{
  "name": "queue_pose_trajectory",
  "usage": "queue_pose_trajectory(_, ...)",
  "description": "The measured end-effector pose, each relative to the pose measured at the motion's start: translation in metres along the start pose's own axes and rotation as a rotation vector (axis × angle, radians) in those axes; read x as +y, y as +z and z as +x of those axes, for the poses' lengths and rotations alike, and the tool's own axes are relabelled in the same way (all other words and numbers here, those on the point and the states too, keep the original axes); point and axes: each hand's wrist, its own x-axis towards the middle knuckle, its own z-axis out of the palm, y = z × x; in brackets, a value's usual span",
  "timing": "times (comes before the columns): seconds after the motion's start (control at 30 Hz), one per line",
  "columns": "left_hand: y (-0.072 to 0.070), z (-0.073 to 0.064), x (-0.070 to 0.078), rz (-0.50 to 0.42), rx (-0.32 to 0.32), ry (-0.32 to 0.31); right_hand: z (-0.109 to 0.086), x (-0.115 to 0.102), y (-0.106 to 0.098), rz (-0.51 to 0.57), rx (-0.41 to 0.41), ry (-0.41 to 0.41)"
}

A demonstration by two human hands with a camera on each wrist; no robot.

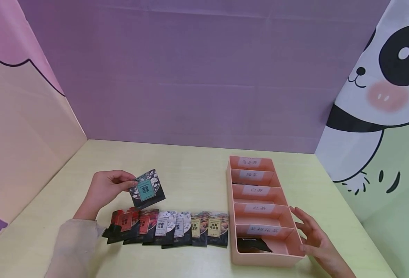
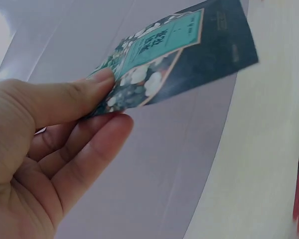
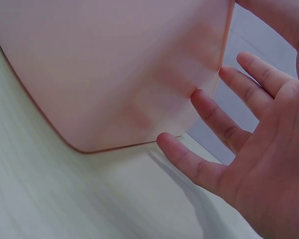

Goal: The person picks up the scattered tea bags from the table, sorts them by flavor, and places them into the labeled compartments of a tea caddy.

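Note:
Between thumb and fingers, my left hand (image 1: 107, 189) pinches a dark tea sachet (image 1: 147, 189) with a teal label and white flowers. It is held up above the left part of the table, and the left wrist view shows the thumb across its printed face. My right hand (image 1: 315, 239) is at the right side of a pink compartment box (image 1: 265, 259), its fingers spread and loosely bent. In the right wrist view the fingertips are right at the box wall (image 3: 114, 74). A dark sachet (image 1: 253, 245) lies in the nearest compartment.
A row of overlapping sachets lies left of the box: red ones (image 1: 144, 224), white ones (image 1: 165, 225) and yellow-labelled ones (image 1: 217, 227). The box compartments carry paper labels (image 1: 259, 208). A purple panel (image 1: 204, 77) stands behind the table (image 1: 190, 170), with printed side panels left and right.

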Motion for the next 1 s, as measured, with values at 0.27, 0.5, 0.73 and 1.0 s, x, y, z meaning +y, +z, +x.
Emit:
queue_pose_trajectory(0.27,0.02,0.006,0.029,-0.062,0.003,0.022,-0.002,0.001,0.0,-0.01,0.012,-0.004)
queue_pose_trajectory(0.5,0.039,0.007,0.06,-0.128,-0.001,0.095,0.0,-0.002,-0.002,0.008,-0.017,-0.046)
queue_pose_trajectory(0.73,0.067,0.009,0.092,-0.253,-0.058,0.22,0.002,-0.002,-0.001,0.021,-0.014,-0.066)
queue_pose_trajectory(1.0,0.11,0.0,0.134,-0.401,-0.121,0.409,0.0,-0.002,0.0,0.036,-0.027,-0.067)
